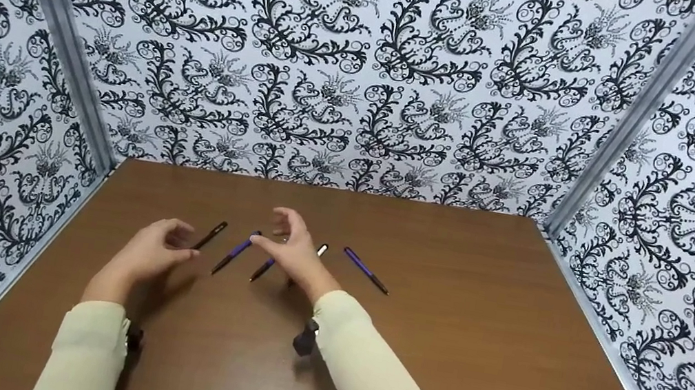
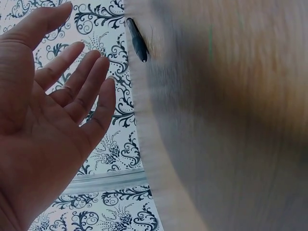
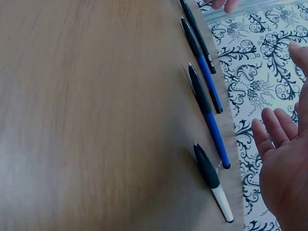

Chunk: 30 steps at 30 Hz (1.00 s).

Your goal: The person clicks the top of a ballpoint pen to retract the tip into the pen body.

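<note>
My left hand (image 1: pixel 151 251) hovers at the left with thumb and fingers apart, nothing in its grasp. Just beyond its fingertips lies a black pen (image 1: pixel 212 235), which also shows in the left wrist view (image 2: pixel 137 42). Over the middle of the row hangs my right hand (image 1: pixel 296 255), fingers spread and holding nothing; its thumb overlaps the top of a blue pen (image 1: pixel 231 253) in the head view. Beneath that hand lie another blue pen (image 3: pixel 210 118) and a white pen with a dark grip (image 3: pixel 214 183), partly hidden from the head camera.
Farther right on the brown wooden table (image 1: pixel 469 354) rests one more blue pen (image 1: pixel 366 270), slanting the other way. Patterned walls (image 1: pixel 365 86) enclose the table at the back and both sides. A dark device (image 1: pixel 304 340) sits at my right wrist.
</note>
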Tool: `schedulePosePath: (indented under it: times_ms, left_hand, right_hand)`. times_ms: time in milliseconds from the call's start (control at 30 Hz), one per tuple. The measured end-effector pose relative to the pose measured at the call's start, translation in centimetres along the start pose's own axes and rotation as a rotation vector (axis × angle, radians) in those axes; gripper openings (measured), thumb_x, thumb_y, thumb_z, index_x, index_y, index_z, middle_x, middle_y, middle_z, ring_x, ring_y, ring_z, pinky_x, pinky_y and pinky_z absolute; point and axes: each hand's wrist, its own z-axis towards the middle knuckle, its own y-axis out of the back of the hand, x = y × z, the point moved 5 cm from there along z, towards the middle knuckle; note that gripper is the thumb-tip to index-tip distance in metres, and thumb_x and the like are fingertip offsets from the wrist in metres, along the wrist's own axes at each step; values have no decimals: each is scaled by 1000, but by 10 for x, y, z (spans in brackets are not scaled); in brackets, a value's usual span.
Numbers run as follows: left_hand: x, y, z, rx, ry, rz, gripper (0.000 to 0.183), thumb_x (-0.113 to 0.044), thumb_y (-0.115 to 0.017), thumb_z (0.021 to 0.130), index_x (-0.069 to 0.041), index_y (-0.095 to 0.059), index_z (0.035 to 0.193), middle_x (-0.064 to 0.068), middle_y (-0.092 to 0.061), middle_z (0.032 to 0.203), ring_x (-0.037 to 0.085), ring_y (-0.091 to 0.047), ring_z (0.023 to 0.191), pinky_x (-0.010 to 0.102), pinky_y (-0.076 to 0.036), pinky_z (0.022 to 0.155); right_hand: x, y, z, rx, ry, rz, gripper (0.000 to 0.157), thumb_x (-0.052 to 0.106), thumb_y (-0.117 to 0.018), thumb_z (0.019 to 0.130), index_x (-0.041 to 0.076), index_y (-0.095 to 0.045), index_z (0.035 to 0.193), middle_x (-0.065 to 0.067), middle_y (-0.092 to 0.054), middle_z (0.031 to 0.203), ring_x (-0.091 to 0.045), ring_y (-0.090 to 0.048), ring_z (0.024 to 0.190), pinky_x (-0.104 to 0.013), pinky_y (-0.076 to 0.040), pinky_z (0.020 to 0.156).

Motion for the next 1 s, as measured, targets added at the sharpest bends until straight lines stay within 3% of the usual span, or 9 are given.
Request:
schedulePosePath:
  times_ms: [200, 467, 867, 1000]
  left_hand:
    - [2, 0, -2, 12, 14, 13, 54, -18, -79, 103, 8, -59, 146, 31, -65, 138, 48, -63, 129, 62, -52, 109]
    - [2, 1, -4, 6, 7, 49, 55, -21, -82, 101, 7, -59, 144, 32, -65, 139, 50, -63, 129, 64, -53, 107]
    - [3, -3, 2, 12, 15, 36, 54, -16, -79, 102, 10, -58, 145, 34, -64, 140, 51, -62, 130, 65, -51, 110]
    - [6, -5, 4, 7, 18, 48, 54, -14, -79, 102, 10, -57, 146, 33, -63, 139, 51, -62, 129, 65, -51, 109]
  right_hand:
    - [0, -9, -1, 23, 2, 27, 72, 22, -90, 96, 8, -52, 155, -12, -59, 145, -47, -57, 135, -54, -54, 112]
    - [5, -14, 3, 35, -17, 20, 74, 24, -89, 97, 9, -50, 158, -15, -56, 148, -47, -55, 138, -59, -49, 115]
    - [6, -23, 11, 11, -17, 4, 75, 24, -91, 94, 10, -52, 157, -12, -58, 145, -45, -58, 135, -53, -53, 112]
    - [5, -26, 12, 9, -12, -5, 74, 23, -91, 94, 10, -53, 156, -12, -59, 145, -39, -60, 132, -44, -57, 107]
